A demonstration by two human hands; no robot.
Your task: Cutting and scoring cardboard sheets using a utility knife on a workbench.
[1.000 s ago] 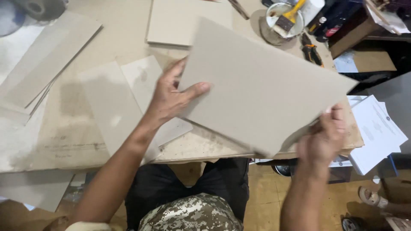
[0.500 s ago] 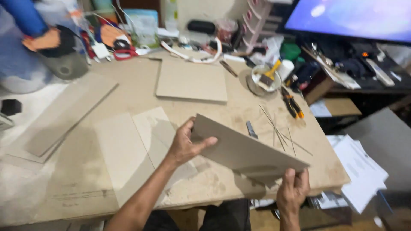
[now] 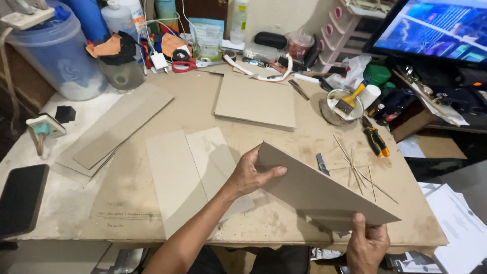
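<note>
I hold a grey cardboard sheet (image 3: 319,190) with both hands, tilted nearly flat above the near right part of the worktable (image 3: 193,109). My left hand (image 3: 251,172) grips its left edge, thumb on top. My right hand (image 3: 366,244) holds its near right corner from below, thumb pressed on the upper face. Beneath the sheet lie several thin sticks (image 3: 357,172) and a small blue-grey knife (image 3: 322,163).
More cardboard pieces lie flat: two strips (image 3: 190,175) by my left arm, a square stack (image 3: 256,101) at centre, long strips (image 3: 119,127) at left. A bowl with a brush (image 3: 345,104), pliers (image 3: 375,139), a phone (image 3: 21,198), a blue tub (image 3: 58,56) and a screen (image 3: 439,30) surround them.
The view has lifted from straight down to take in the whole table. The sheet has tilted from facing me broadly to nearly edge-on and flat, still in both hands.
</note>
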